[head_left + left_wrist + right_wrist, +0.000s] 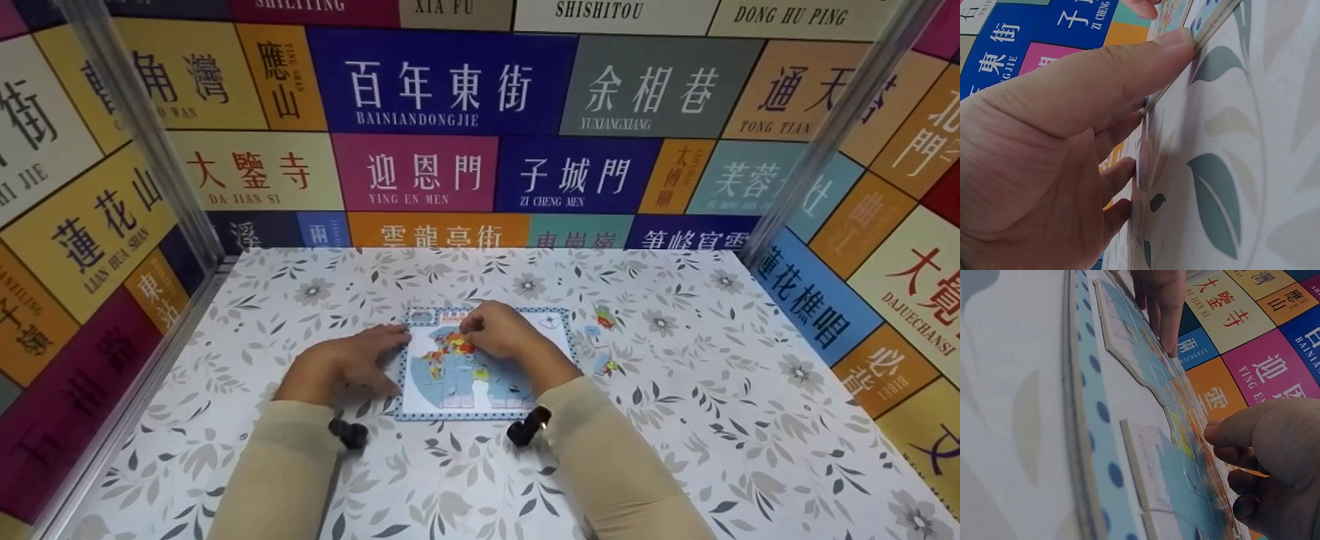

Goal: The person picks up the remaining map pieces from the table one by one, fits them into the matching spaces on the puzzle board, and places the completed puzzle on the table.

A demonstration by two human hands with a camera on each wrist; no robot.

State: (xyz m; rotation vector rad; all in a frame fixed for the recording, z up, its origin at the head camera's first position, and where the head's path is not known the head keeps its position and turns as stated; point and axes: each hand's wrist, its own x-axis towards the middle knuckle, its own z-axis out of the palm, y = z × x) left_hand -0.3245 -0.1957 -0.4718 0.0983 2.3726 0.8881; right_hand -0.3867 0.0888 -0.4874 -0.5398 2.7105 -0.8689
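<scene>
A map jigsaw puzzle (439, 390) lies in a board with a blue dotted border (480, 415), most of its pieces fitted together. A notch of bare white board shows at the lower middle. My left hand (349, 360) steadies the board's left edge with fingers spread; in the left wrist view its thumb (1151, 62) touches the corner of the rim. Over the upper part of the map, my right hand (499, 330) has its fingers bent, tips right at the coloured pieces (459, 344). I cannot tell whether a piece is between those fingertips.
Several loose puzzle pieces (604, 319) lie on the table just right of the board. The leaf-patterned tabletop (712, 420) extends all around. Colourful sign-covered walls (442, 82) stand behind and at both sides, with clear posts (817, 142) at the corners.
</scene>
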